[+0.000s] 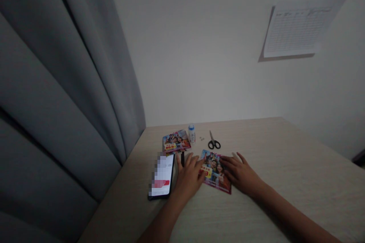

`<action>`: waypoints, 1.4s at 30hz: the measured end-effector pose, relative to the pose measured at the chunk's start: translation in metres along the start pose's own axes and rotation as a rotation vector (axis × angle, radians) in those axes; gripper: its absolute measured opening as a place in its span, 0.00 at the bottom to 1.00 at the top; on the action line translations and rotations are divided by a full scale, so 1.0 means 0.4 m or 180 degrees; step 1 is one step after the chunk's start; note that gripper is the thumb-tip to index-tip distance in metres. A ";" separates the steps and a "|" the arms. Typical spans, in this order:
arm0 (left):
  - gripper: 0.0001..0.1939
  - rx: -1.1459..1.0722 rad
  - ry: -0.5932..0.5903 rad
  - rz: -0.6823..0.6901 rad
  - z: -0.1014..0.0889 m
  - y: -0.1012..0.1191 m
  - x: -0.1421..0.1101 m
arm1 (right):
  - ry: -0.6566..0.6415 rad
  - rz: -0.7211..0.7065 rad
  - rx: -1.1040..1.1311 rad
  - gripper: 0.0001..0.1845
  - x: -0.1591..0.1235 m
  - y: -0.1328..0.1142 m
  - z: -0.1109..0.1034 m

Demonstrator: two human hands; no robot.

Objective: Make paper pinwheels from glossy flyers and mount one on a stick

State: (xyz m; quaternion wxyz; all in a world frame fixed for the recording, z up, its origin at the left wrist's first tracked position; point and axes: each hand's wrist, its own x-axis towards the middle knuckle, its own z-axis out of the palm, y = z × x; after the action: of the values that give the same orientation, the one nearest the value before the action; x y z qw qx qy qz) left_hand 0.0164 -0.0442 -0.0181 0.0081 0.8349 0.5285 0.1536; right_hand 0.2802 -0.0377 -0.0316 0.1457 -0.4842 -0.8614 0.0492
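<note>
A colourful printed leaflet [214, 170] lies flat on the pale wooden table [285, 167] between my two hands. My left hand [188, 174] rests palm down with fingers spread, its fingertips on the leaflet's left edge. My right hand [240, 172] lies flat with fingers stretched onto the leaflet's right edge. Neither hand holds anything. A black pen-like stick [182, 158] lies just beyond my left hand. A second printed leaflet [176, 141] lies farther back.
A lit phone [162, 176] lies left of my left hand. Black-handled scissors [213, 141], a small white bottle [192, 133] and two tiny round bits [202, 138] sit behind the leaflets. A grey curtain [62, 95] hangs at left; a paper sheet [298, 26] is on the wall.
</note>
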 end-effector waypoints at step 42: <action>0.21 -0.0857 -0.0458 -0.0197 -0.031 -0.084 -0.009 | 0.0149 -0.0294 0.0412 0.16 0.005 0.015 -0.023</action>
State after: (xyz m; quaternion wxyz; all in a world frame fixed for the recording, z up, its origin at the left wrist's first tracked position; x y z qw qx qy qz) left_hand -0.0179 -0.0343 -0.0129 0.1626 0.8184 0.5267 0.1625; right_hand 0.2868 -0.0331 -0.0239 0.1990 -0.4345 -0.8741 0.0866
